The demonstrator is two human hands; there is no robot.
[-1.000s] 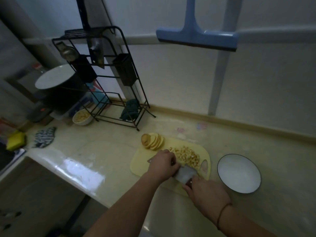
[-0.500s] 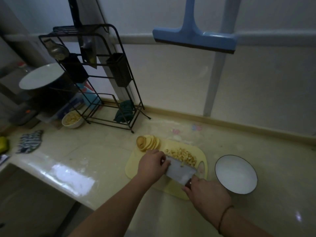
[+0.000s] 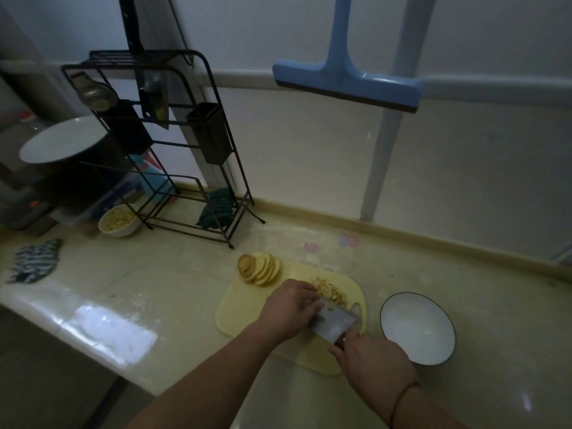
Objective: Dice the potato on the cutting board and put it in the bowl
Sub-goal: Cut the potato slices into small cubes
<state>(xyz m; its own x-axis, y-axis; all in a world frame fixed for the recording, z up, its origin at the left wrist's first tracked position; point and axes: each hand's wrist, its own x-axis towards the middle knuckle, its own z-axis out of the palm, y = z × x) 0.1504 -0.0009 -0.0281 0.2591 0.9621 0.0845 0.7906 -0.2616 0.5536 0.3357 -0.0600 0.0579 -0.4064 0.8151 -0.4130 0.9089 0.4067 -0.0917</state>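
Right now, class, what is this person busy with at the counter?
A person is dicing potato on the yellow cutting board. The right hand grips the cleaver; the left hand rests against the blade beside the diced potato. A fan of potato slices waits uncut. The white bowl is empty.

Pale yellow cutting board; white bowl, dark rim; blue-striped cloth.

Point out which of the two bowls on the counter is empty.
The black-rimmed white bowl right of the cutting board; the small bowl by the wire rack holds diced pieces.
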